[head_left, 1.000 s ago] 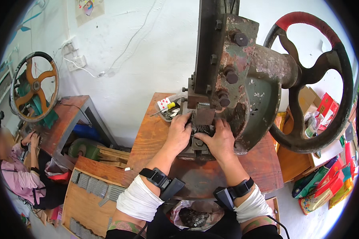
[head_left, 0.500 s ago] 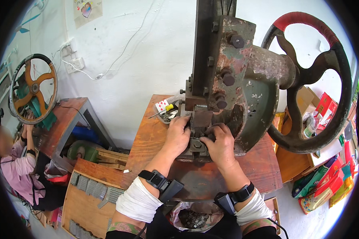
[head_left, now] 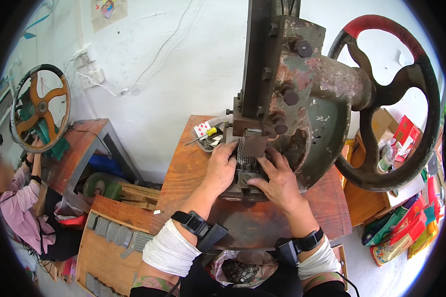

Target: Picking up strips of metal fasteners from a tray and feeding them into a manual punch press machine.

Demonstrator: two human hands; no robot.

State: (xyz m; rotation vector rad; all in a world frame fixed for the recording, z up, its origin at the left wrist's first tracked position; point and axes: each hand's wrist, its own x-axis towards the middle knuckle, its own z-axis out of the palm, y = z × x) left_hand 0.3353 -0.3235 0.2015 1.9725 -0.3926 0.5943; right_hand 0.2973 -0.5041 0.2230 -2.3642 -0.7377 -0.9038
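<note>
A hand press (head_left: 292,84) with a dark metal frame stands on the wooden bench before me. Under its square ram block (head_left: 255,146) lies a narrow stack of ridged grey metal strips (head_left: 246,162). My left hand (head_left: 221,167) grips the stack's left edge, fingertips close together. On the other side, my right hand (head_left: 281,182) has its thumb near the bolted clamp block (head_left: 245,179) and its forefinger stretched toward the ram, with a gap between them. I see nothing held in it. The fingertips nearest the ram are partly hidden.
The press's large handwheel (head_left: 376,94) is at the right. Behind my left hand, a plastic tray (head_left: 206,143) holds a yellow-handled screwdriver (head_left: 210,132). Metal strips lie on a wooden board (head_left: 109,252) at lower left. A bag of metal pieces (head_left: 243,270) is below; a co-worker (head_left: 22,208) sits far left.
My right hand has opened out from a curled pose, its forefinger lifting and straightening toward the ram. My left hand stays at the stack. The view has shifted slightly.
</note>
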